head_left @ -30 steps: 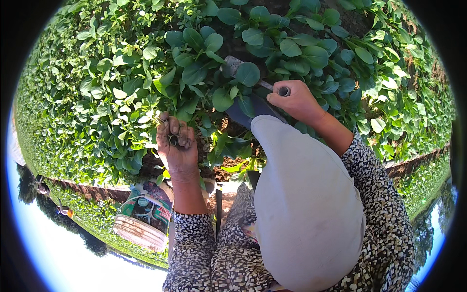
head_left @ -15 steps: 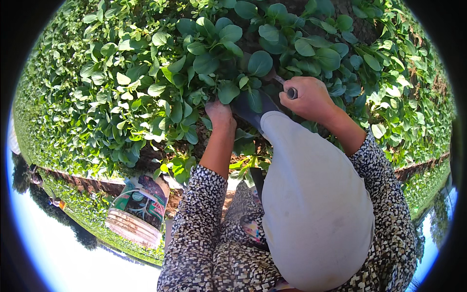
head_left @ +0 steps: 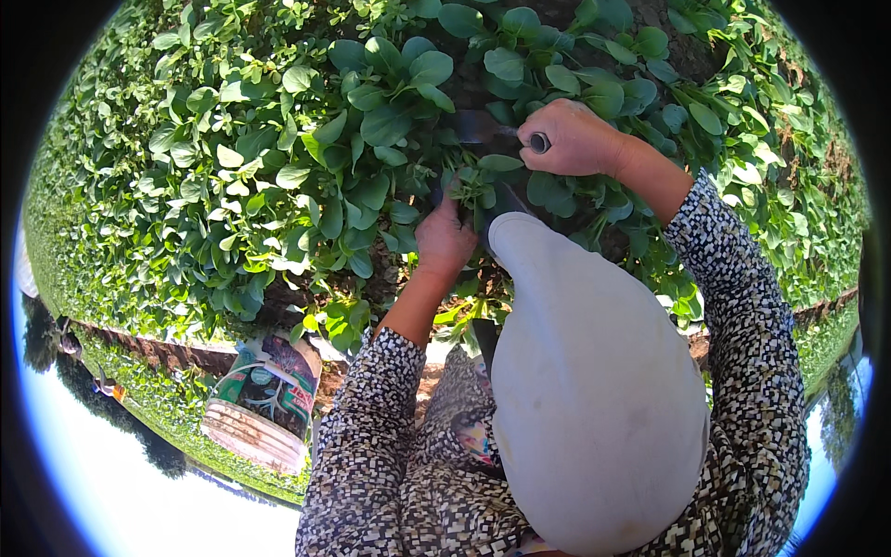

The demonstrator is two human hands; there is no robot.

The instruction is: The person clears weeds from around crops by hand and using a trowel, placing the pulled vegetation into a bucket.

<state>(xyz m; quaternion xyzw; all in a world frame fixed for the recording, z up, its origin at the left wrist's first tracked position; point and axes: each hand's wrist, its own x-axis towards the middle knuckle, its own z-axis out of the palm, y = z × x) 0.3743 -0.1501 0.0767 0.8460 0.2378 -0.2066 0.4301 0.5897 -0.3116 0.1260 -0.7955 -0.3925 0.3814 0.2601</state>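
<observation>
My right hand point(head_left: 571, 139) is wrapped round the handle of a short tool, whose round butt end point(head_left: 539, 143) sticks out of the fist. Its flat, dark metal blade point(head_left: 479, 126) points left among the leaves, partly covered by them; its exact kind is unclear. Lower and to the left, my left hand point(head_left: 447, 238) is closed at the base of a small narrow-leaved plant point(head_left: 475, 189). Its fingertips are partly hidden by foliage. Broad-leaved green plants point(head_left: 388, 121) stand close around both hands.
A large, smooth off-white shape point(head_left: 599, 390) fills the lower middle, between my arms. At lower left is a pale, dirt-stained bucket point(head_left: 252, 432) with a wire handle and coloured label. Dense leafy crop point(head_left: 186, 176) covers the ground at left; more plants point(head_left: 752, 139) grow at right.
My right hand and the tool have moved up and slightly left. My left hand has shifted right and a little down, and the narrow-leaved plant now shows at its fingers.
</observation>
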